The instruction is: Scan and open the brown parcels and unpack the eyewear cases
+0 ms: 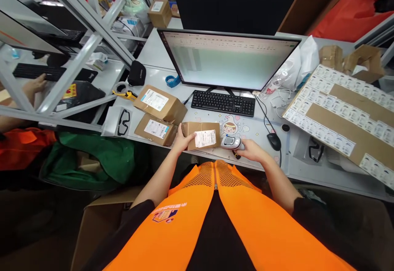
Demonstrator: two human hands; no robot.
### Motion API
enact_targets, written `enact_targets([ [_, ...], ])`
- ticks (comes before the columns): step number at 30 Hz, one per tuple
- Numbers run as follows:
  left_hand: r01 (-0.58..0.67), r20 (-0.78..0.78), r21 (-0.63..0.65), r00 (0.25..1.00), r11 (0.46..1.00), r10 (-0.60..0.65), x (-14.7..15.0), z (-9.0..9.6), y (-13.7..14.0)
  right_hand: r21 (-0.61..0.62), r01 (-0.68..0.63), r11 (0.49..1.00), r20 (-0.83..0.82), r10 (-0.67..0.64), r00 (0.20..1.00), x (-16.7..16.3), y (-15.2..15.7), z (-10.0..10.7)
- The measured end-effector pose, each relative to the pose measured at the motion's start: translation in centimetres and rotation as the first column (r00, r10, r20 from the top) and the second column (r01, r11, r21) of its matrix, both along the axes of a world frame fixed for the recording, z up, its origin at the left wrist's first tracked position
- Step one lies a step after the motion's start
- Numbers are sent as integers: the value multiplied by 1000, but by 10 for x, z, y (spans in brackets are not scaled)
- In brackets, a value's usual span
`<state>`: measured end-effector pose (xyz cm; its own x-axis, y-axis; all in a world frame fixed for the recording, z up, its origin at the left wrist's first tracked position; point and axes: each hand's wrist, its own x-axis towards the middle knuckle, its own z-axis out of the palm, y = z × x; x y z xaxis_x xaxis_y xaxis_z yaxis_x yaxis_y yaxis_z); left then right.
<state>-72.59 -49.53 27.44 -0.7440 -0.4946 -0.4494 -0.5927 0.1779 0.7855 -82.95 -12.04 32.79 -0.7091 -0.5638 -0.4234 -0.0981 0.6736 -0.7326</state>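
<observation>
My left hand (pixel 182 139) grips the left end of a small cardboard box (pixel 201 128), which has a white shipping label (pixel 205 138) on the side towards me. In my right hand (pixel 250 151) is a grey and white barcode scanner (pixel 231 142), its head close to the box's right end. Left of the held box are two more cardboard boxes: a larger one (pixel 172 109) behind and a flatter one (pixel 143 126) in front, both with labels. A black keyboard (pixel 222 103) lies behind the held box, below a lit monitor (pixel 227 63).
A black mouse (pixel 273 141) lies to the right. Beyond it leans a cardboard sheet (pixel 332 129) covered with labels. At left are a tape dispenser (pixel 124 92), a clear plastic bag (pixel 112 122) and a metal frame (pixel 72 67). Another person's hand (pixel 37 84) rests by a keyboard further left.
</observation>
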Motion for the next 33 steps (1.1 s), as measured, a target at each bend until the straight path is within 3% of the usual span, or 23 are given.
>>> enact_targets([
  [3, 17, -12, -1, 1000, 1000, -17, -2, 2, 1, 89, -87, 992, -68, 93, 993, 2, -10, 7],
  [6, 13, -41, -13, 999, 1000, -14, -1, 1, 3, 159, -76, 984, -139, 98, 985, 1, -13, -6],
  [9, -11, -52, 2, 999, 1000, 11, 2, 0, 5, 279, 83, 957, -199, -27, 980, -4, -13, -31],
  [12, -25, -45, 26, 999, 999, 27, 7, 1, 6, 374, 288, 881, -255, -201, 946, -10, -14, -64],
  [16, -35, -40, 25, 999, 999, 36, 15, 2, 9, 352, 460, 816, -331, -351, 876, -13, -17, -104],
  [20, -65, -53, 41, 996, 997, 67, 24, -1, 12, 340, 514, 787, -322, -416, 850, -9, -16, -127],
  [23, -64, -76, 42, 995, 997, 67, 32, -4, 13, 357, 525, 773, -300, -437, 848, -13, -13, -126],
  [26, -53, -102, 27, 993, 998, 56, 41, -7, 13, 342, 568, 749, -403, -429, 809, -33, -14, -111],
  [29, -54, -90, 36, 994, 998, 57, 49, -11, 11, 297, 522, 800, -515, -326, 793, -68, -27, -92],
  [31, -51, -74, 42, 996, 998, 54, 55, -14, 9, 331, 438, 836, -499, -238, 833, -95, -41, -84],
  [33, -43, -67, 43, 997, 998, 45, 60, -17, 7, 392, 380, 838, -448, -187, 874, -119, -56, -82],
])
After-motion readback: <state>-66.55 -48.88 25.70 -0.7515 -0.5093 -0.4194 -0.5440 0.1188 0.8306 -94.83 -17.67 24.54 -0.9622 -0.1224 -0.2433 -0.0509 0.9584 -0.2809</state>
